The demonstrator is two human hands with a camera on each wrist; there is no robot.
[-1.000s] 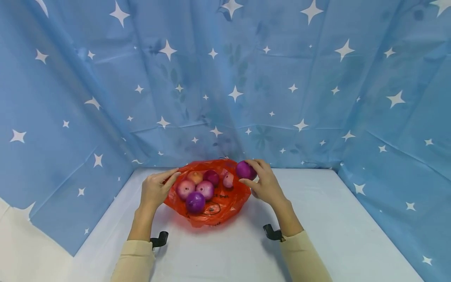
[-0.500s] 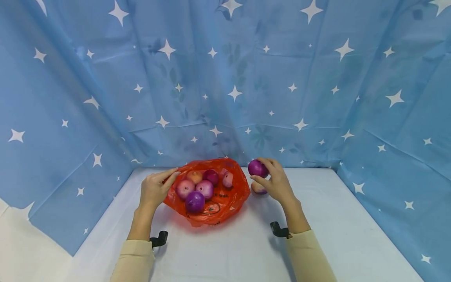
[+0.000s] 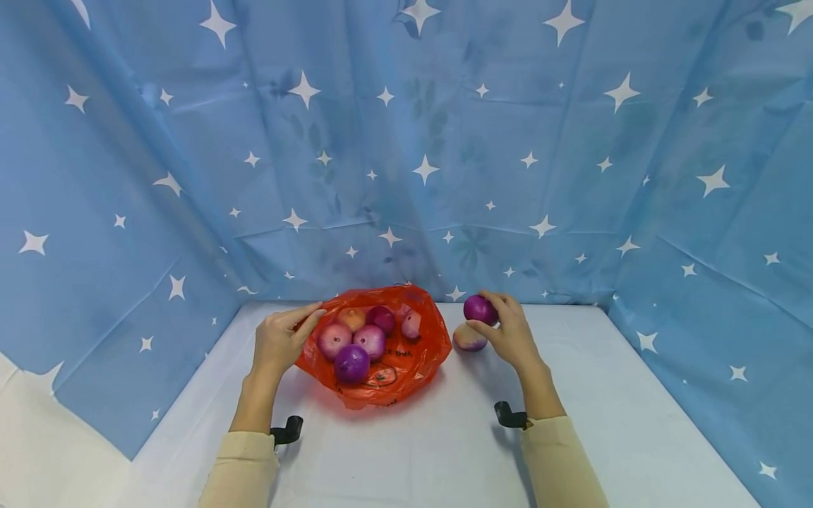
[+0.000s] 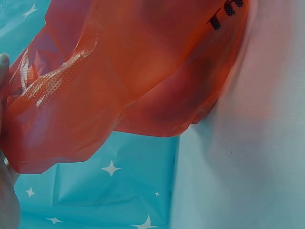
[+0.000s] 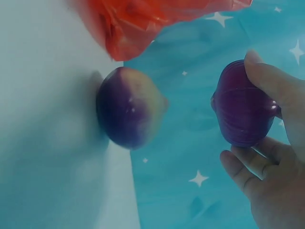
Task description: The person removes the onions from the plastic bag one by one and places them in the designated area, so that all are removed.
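In the head view, low in the middle of the frame, an orange plastic bag [image 3: 381, 353] lies open on the white counter [image 3: 444, 451] with several red and purple onions inside it, and the left hand [image 3: 279, 342] rests against the bag's left rim, fingers fairly straight along the plastic, steadying it rather than clutching it. To the right of the bag the right hand [image 3: 511, 335] holds a purple onion [image 3: 479, 309] raised off the counter, thumb and fingertips curled round it, while a paler onion [image 3: 470, 337] lies on the counter just below and to the left of it, close beside the bag's right edge. The left wrist view is filled mostly by the orange plastic [image 4: 133, 71], with a fingertip [image 4: 4, 59] at the far left edge touching the film; counter and blue starred cloth show in the lower part of the frame. The right wrist view shows the held onion [image 5: 243, 109] at right, clasped between the thumb above and the curled fingers [image 5: 245, 167] below, clear of the pale onion [image 5: 128, 107] that sits on the counter at centre left, with a corner of the bag [image 5: 143, 19] at the top. As I judge it, the step in hand is the taking of onions out of the bag and setting them down beside it; the next move calls for lowering this one onto bare counter near the pale onion, softly enough that neither rolls, and then loosening the fingers.
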